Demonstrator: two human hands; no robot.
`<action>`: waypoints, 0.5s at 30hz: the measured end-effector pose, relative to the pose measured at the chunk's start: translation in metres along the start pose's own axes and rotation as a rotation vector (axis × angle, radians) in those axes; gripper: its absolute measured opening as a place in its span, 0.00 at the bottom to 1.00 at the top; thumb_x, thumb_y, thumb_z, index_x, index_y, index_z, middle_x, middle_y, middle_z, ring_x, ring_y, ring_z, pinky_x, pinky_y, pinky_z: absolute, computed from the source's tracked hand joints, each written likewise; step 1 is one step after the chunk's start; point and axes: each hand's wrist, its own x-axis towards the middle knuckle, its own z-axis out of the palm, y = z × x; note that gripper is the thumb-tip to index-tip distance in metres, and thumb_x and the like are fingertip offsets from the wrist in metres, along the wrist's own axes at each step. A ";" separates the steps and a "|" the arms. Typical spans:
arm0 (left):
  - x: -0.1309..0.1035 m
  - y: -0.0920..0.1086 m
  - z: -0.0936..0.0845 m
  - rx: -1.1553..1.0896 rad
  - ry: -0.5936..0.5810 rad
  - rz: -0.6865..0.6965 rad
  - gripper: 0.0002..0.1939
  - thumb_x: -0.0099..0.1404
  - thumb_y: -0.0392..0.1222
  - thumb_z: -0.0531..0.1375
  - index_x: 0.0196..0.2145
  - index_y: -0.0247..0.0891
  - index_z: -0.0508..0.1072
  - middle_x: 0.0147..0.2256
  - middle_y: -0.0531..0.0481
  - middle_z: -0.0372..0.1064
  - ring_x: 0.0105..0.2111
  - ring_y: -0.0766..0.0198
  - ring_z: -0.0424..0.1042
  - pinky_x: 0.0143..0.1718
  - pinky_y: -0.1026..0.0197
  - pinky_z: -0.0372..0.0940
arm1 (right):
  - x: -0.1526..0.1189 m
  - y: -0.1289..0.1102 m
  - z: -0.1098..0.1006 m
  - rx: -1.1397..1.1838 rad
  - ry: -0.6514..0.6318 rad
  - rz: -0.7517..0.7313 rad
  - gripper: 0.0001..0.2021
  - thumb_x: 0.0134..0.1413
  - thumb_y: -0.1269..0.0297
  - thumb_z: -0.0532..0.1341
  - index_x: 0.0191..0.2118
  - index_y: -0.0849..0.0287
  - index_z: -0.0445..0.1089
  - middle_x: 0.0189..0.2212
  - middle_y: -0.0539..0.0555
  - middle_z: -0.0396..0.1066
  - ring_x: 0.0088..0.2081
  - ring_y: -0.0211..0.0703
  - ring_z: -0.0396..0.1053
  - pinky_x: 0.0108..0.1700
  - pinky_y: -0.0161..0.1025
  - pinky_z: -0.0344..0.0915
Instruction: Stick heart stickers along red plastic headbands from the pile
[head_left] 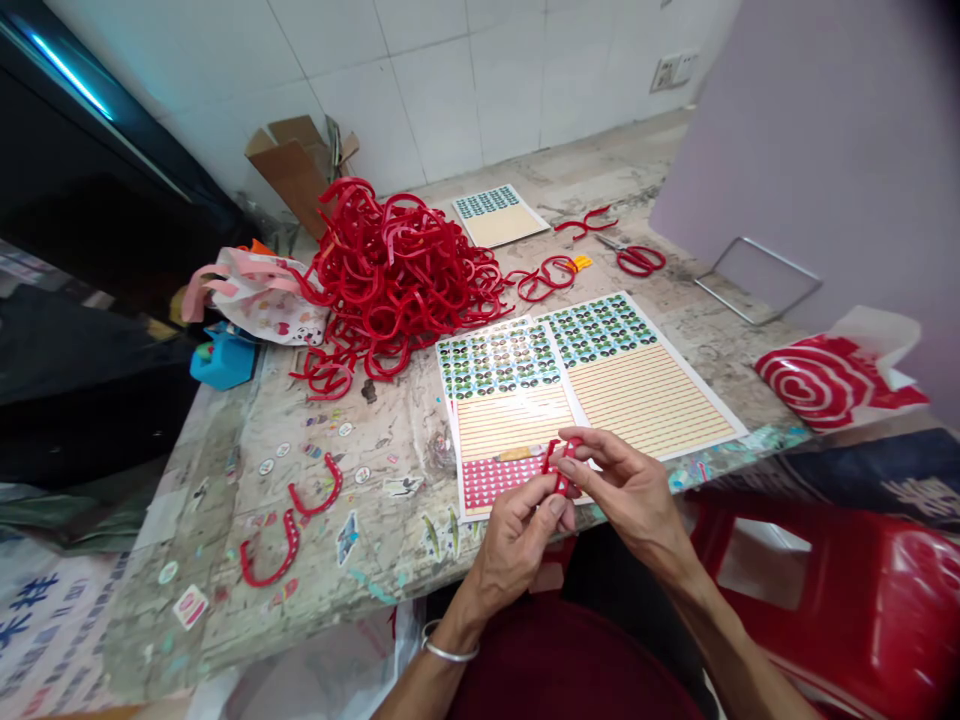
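Between my two hands is a curved red band (568,466), held just above the near edge of the sticker sheets. My left hand (521,530) pinches its lower end. At the upper part, the fingers of my right hand (626,490) close on the band. Under the hands lie a left sticker sheet (510,415) and a right sticker sheet (649,400), printed with green-blue pictures and striped yellow rows. The left one also has a pink-red patterned strip. Two curved red bands with light dots, one nearer (289,550) and one farther (330,490), rest on the table to the left.
A big tangled heap of red bands (405,270) covers the table's back left. Scissors (637,258), another sheet (499,225) and a cardboard box (292,170) stand or lie behind. A red-and-white bag (832,380) is at the right edge, above a red stool (847,590).
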 end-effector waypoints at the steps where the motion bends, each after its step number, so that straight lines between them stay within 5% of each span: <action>1: -0.001 0.000 -0.001 -0.008 -0.003 -0.003 0.15 0.68 0.44 0.48 0.31 0.33 0.68 0.26 0.51 0.61 0.27 0.68 0.59 0.31 0.65 0.56 | 0.001 -0.001 0.000 -0.002 0.003 0.008 0.16 0.43 0.60 0.68 0.41 0.59 0.72 0.29 0.52 0.72 0.31 0.40 0.72 0.29 0.34 0.73; 10: -0.007 -0.006 -0.006 -0.023 -0.054 -0.001 0.16 0.68 0.45 0.48 0.39 0.32 0.71 0.28 0.49 0.65 0.29 0.66 0.63 0.35 0.63 0.59 | 0.011 -0.004 -0.006 0.052 -0.143 0.192 0.13 0.49 0.54 0.64 0.28 0.61 0.71 0.21 0.50 0.71 0.20 0.34 0.67 0.25 0.32 0.69; 15: -0.033 0.010 -0.038 0.223 0.038 0.007 0.13 0.67 0.41 0.50 0.33 0.34 0.72 0.33 0.46 0.67 0.34 0.64 0.65 0.39 0.62 0.60 | 0.018 0.004 0.015 0.003 -0.333 0.232 0.18 0.53 0.49 0.58 0.33 0.61 0.71 0.20 0.51 0.71 0.21 0.35 0.68 0.24 0.32 0.68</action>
